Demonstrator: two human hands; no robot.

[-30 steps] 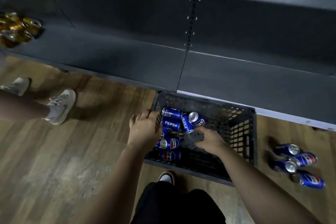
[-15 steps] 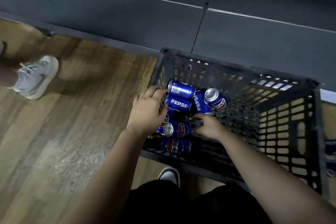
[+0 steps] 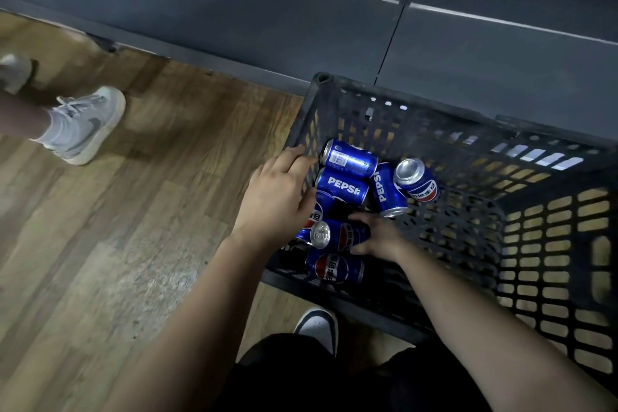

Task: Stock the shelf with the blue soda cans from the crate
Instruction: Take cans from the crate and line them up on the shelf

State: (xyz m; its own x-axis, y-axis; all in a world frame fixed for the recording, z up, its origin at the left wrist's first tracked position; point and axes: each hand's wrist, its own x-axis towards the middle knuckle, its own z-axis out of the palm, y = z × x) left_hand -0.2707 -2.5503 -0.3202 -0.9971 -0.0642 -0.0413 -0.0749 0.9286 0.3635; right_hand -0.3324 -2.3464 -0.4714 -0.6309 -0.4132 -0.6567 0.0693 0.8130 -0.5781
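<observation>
A black crate (image 3: 551, 244) sits on the wood floor (image 3: 133, 211), right up against the dark grey shelf (image 3: 267, 27). The blue soda cans (image 3: 342, 186) lie down in the crate, bunched along its left wall.

The right hand (image 3: 381, 239) reaches into the crate and holds the gripped can (image 3: 344, 234). This can lies on its side with its silver top pointing left. The fingers (image 3: 359, 218) curl over its far side and the thumb comes round its near side, so the can sits between them. Just below it, closer to the person, lies the near can (image 3: 337, 267). No finger touches that one.

The left hand (image 3: 277, 197) comes over the crate's left wall with its back facing up. Its fingers (image 3: 296, 157) lie close together, and their tips rest at the wall, just beside the top can (image 3: 349, 159). A half-hidden can (image 3: 316, 211) peeks out from under the palm, next to the thumb. I cannot tell if this hand holds it or only lies on it.

A tilted can (image 3: 416, 181) shows its silver top at the right of the bunch, away from both hands.

Another person's grey shoe (image 3: 83, 124) stands on the floor to the left.
</observation>
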